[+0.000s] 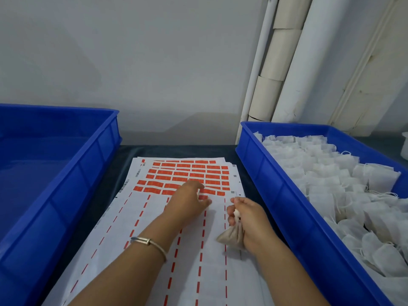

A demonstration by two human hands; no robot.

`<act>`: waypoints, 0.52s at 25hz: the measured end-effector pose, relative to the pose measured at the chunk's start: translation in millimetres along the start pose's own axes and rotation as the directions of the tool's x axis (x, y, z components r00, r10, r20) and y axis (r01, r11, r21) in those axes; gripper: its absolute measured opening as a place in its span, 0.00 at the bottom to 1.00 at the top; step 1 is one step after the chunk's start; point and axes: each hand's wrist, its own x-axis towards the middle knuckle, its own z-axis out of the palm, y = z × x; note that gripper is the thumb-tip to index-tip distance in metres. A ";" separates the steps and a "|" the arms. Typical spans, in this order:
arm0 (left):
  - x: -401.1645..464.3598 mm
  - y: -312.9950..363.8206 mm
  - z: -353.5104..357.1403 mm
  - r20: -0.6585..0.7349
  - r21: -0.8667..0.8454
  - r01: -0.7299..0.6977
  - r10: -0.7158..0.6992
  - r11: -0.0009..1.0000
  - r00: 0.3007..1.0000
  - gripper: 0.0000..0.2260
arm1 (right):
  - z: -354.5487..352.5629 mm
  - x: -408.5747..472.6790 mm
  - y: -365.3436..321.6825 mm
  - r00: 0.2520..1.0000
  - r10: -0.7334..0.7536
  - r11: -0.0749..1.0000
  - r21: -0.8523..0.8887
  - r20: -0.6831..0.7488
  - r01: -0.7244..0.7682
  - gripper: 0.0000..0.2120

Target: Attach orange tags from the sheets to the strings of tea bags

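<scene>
Left hand [187, 202] reaches mid-sheet [154, 228], fingers curled to pick an orange tag [202, 197], while right hand [247, 219] grips a tea bag [231, 237], string end pinched ready for tagging.

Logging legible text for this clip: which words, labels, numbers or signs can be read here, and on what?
None can be read.
Orange tags: pale print, too blurred.
Sheet margins: small barcodes and dark marks, too small.
Left blue bin, right blue bin, tea bags: no text visible.
</scene>
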 end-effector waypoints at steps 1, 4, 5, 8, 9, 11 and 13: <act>9.7 -3.2 6.9 0.056 0.096 -0.025 0.020 0.995 0.998 0.28 | 2.1 7.0 -3.9 0.999 0.045 0.999 0.031 -0.014 -0.044 0.08; 32.2 -13.7 18.3 0.120 0.266 -0.082 0.052 0.960 0.991 0.31 | 8.9 26.1 -12.7 0.996 0.091 0.994 0.055 0.019 -0.092 0.08; 37.9 -16.6 19.6 0.098 0.279 -0.089 0.064 0.956 0.993 0.28 | 11.9 31.8 -15.0 0.996 0.087 0.995 0.044 0.035 -0.088 0.08; 50.0 -18.3 16.5 0.060 0.332 -0.105 0.090 0.937 0.994 0.19 | 25.0 45.2 -24.8 0.998 0.066 0.993 -0.101 0.004 -0.065 0.03; 52.6 -17.0 13.7 0.078 0.339 -0.103 0.081 0.935 0.994 0.17 | 28.4 50.2 -26.4 0.999 0.027 0.984 -0.177 -0.028 -0.031 0.02; 55.2 -16.5 8.1 0.105 0.329 -0.084 0.052 0.941 0.993 0.13 | 32.0 60.3 -26.1 0.992 -0.112 0.948 -0.305 -0.064 0.087 0.03; 53.2 -20.5 4.0 0.125 0.318 -0.091 0.053 0.944 0.991 0.12 | 30.6 67.3 -23.5 0.972 -0.234 0.887 -0.413 -0.019 0.205 0.06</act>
